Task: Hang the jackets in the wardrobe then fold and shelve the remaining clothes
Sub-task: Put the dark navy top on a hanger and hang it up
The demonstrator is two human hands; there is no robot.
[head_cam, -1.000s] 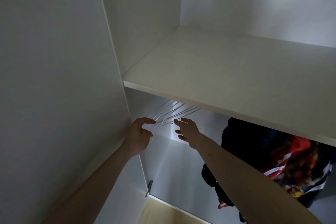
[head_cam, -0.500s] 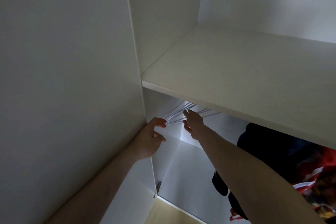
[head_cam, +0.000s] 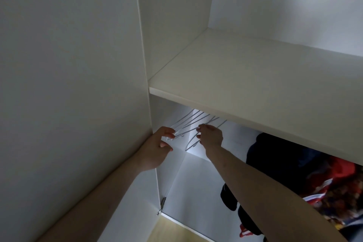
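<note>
Several thin white wire hangers (head_cam: 193,122) hang bunched under the wardrobe shelf (head_cam: 255,88), at the left end of the compartment. My right hand (head_cam: 211,136) pinches one of these hangers between thumb and fingertips. My left hand (head_cam: 159,145) reaches in from the left with fingers loosely curled, its fingertips touching the lower ends of the hangers. To the right hang a dark jacket (head_cam: 279,155) and a red patterned jacket (head_cam: 341,188). The rail itself is hidden by the shelf.
The open wardrobe door (head_cam: 68,84) fills the left side, with a metal hinge (head_cam: 162,201) low on its inner edge. An upper compartment (head_cam: 275,6) sits above the shelf. A strip of light wooden floor (head_cam: 169,232) shows at the bottom.
My right hand has closed its fingertips on a hanger. My left hand has come up to touch the hangers' lower ends. The view has shifted left, so the wardrobe sits further right.
</note>
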